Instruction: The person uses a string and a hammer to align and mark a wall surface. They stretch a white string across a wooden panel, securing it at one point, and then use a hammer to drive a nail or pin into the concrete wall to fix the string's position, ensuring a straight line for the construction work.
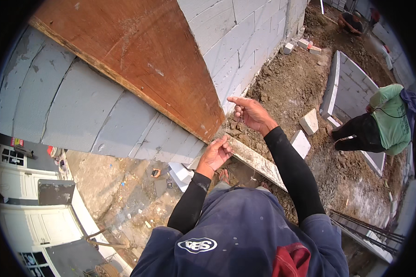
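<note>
A thin pale string [226,123] runs between my two hands, near the end of a brown wooden board [143,60] set against the grey block wall [83,106]. My left hand [216,154] is closed, its thumb and fingertips pinching the string by the board's lower corner. Higher and to the right, my right hand [253,114] has its index finger stretched toward the board's edge, the string at its tip. The other fingers of that hand are curled in. Part of the string is too fine to follow.
Below my hands slants a pale, dirty plank [254,161]. Loose white blocks [309,122] lie on dug soil at right, beside a low block wall [351,83]. A person in a green shirt [390,120] bends there; another person [351,22] crouches farther back. White doors [46,226] stand at left.
</note>
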The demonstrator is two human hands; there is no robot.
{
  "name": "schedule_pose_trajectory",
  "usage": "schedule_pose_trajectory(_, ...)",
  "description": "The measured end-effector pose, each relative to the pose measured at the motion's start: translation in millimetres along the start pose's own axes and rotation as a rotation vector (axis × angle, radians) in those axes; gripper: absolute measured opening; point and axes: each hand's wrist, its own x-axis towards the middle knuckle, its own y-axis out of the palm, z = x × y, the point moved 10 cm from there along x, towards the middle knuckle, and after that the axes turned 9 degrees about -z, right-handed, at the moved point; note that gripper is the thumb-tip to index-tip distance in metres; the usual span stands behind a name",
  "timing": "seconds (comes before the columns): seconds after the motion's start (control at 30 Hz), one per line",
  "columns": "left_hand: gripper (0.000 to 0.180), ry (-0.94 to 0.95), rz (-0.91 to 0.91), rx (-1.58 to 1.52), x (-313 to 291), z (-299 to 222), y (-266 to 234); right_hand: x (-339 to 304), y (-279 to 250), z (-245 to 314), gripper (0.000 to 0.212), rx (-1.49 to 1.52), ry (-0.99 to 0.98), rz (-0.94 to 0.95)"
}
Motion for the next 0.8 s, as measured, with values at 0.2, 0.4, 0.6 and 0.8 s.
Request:
schedule_pose_trajectory(0.2, 0.02, 0.245, -0.238, -0.219, 18.3, -82.3, -79.7, 85.3, 124.7, -48.8, 0.021, -0.419, 0.042, 0.095)
schedule_pose_trajectory(0.4, 0.023, 0.332, -0.045, -0.414, 39.9, -129.7, -91.0, 110.1, 195.8, -51.5, 0.029, -0.985, -0.452, 0.058)
schedule_pose_trajectory(0.6, 0.026, 0.297, -0.149, -0.377, 34.8, -148.9, -77.6, 63.4, 213.1, -47.4, 0.019, -1.513, -0.804, 0.082)
schedule_pose_trajectory(0.8, 0.024, 0.349, -0.195, -0.302, 33.9, -153.5, -105.4, 90.7, 161.7, -67.6, 0.021, -1.037, -0.58, 0.199)
